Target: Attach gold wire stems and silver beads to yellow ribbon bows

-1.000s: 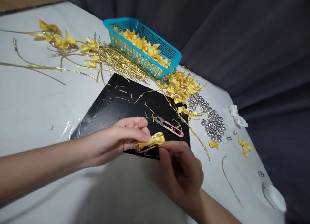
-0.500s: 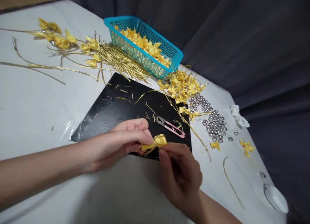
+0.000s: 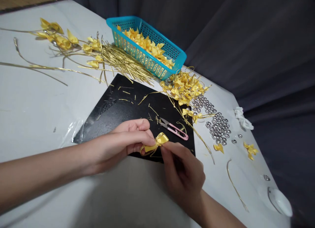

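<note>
A small yellow ribbon bow (image 3: 161,139) with thin gold cord around it is between my two hands, above the near edge of the black board (image 3: 108,116). My left hand (image 3: 133,136) pinches the bow's left side between thumb and fingers. At its right side, my right hand (image 3: 184,172) is closed, thumb against forefinger; whether the tips hold the cord or the ribbon is hidden. Just beyond the bow, pink-handled thread snips (image 3: 175,129) lie on the board among short gold cord offcuts (image 3: 153,109).
A teal basket (image 3: 147,58) of yellow bows stands at the back beside a bundle of gold cords (image 3: 125,62). Right of the board are a heap of corded bows (image 3: 184,86), many silver beads (image 3: 220,127), a loose cord (image 3: 235,185) and a white rounded object (image 3: 280,201).
The bow has tilted, its right loop rising slightly. My right hand has shifted a little left and my left hand has barely moved.
</note>
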Action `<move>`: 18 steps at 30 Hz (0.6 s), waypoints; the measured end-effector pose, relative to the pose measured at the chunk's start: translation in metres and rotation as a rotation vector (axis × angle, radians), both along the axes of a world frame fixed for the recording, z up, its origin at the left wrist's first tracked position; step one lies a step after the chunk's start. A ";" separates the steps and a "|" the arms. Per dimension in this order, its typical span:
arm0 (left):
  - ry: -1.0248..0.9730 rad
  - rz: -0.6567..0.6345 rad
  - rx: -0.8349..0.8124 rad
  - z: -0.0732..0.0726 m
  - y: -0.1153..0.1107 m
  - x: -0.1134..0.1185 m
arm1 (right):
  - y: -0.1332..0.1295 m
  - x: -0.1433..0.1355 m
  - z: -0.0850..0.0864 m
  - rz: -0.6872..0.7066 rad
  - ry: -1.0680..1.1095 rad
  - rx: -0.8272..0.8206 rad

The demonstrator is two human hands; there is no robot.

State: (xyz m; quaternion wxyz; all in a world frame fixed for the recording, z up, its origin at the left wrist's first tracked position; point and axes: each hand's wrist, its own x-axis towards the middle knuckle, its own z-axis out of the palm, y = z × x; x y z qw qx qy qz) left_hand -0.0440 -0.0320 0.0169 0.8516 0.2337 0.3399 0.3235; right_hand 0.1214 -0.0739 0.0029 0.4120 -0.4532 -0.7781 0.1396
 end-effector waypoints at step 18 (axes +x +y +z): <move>0.090 0.031 0.102 -0.006 0.008 -0.006 | 0.002 0.005 0.009 0.123 0.061 -0.080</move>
